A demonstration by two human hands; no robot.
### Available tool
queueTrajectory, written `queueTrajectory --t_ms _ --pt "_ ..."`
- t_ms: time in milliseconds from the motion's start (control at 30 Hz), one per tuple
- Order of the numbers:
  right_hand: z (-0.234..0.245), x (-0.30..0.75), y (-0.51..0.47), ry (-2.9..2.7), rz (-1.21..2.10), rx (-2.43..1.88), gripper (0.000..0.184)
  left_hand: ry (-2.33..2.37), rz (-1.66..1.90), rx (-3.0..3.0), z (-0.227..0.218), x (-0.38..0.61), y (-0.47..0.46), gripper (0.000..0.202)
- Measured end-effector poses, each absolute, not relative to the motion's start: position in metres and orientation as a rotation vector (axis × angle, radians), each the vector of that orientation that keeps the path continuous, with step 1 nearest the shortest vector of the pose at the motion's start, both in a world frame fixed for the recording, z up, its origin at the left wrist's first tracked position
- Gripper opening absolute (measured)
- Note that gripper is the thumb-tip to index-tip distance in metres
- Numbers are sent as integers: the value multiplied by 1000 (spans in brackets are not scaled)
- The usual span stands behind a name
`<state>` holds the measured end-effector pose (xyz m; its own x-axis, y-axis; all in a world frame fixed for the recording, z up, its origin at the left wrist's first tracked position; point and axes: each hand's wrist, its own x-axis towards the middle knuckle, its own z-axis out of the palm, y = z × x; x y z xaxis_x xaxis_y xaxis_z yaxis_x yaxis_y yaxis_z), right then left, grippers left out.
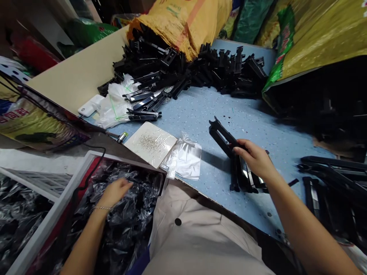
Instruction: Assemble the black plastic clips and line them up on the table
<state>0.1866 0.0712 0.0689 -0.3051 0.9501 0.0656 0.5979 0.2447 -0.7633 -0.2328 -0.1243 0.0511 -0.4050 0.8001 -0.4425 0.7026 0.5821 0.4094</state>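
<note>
My right hand (255, 158) grips a black slotted plastic piece (220, 138) between thumb and fingers, holding it tilted above the blue speckled tabletop (200, 110). Below that hand lie several more black plastic pieces (243, 177), partly covered by it. My left hand (114, 194) hovers over a crate (31, 248) filled with black pieces in clear plastic bags (132, 229). Its fingers are loosely bent and slightly apart, with nothing visible in them. Between my hands, at the table edge, is a stack of clear plastic bags (186, 158) beside a pale square board (150, 143) with small specks on it.
A yellow woven sack (183, 23) spills a heap of black pieces (160, 63) at the back. Another yellow sack (323, 42) opens on the right, near further black pieces (338, 175). A white device (91, 105) and crumpled plastic (114, 105) lie left. A cable (86, 183) crosses the crate.
</note>
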Motion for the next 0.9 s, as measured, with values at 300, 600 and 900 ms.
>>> queueTrajectory --t_ms 300,600,900 --pt "65 138 22 -991 1790 -1237 34 1871 586 1835 28 -56 -4 8" --pt "59 119 26 -709 2030 -1027 22 1506 814 1090 20 -103 3 26" --pt "34 86 26 -467 2120 -1041 11 1546 900 1202 25 -101 -3 9"
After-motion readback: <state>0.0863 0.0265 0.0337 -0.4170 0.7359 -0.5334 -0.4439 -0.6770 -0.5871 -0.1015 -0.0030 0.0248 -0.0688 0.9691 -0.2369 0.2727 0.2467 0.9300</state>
